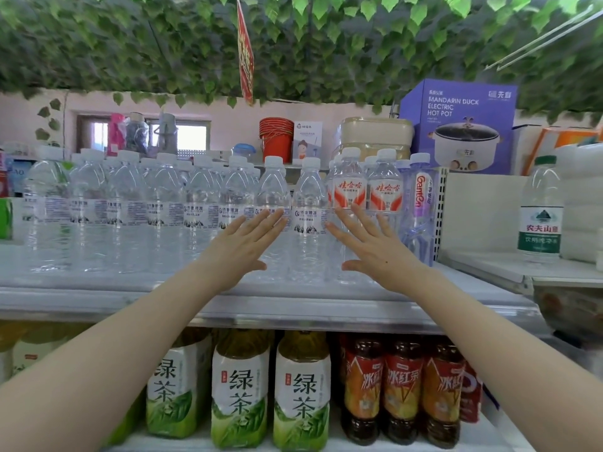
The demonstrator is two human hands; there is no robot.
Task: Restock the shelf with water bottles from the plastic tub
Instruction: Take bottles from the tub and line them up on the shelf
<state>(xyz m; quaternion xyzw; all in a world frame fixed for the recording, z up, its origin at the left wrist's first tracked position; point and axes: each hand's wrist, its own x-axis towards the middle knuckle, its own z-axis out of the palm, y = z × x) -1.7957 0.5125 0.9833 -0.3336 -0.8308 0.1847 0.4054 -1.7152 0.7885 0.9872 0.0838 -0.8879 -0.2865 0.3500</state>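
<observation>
A long row of clear water bottles [163,220] with white caps stands on the top shelf [267,308]. My left hand [244,246] and my right hand [372,246] are both raised with straight, spread fingers on either side of one white-labelled bottle [308,220] near the row's right end. The left fingers lie against the neighbouring bottle [273,190]; the right fingers reach in front of red-labelled water bottles [347,187]. Neither hand holds anything. The plastic tub is not in view.
Green tea bottles [301,389] and red iced tea bottles [403,389] fill the shelf below. A blue-capped bottle [419,203] stands at the row's right end. Further right are a green-capped bottle [540,210], a purple hot pot box [463,125] and red buckets [276,138]. Artificial leaves hang overhead.
</observation>
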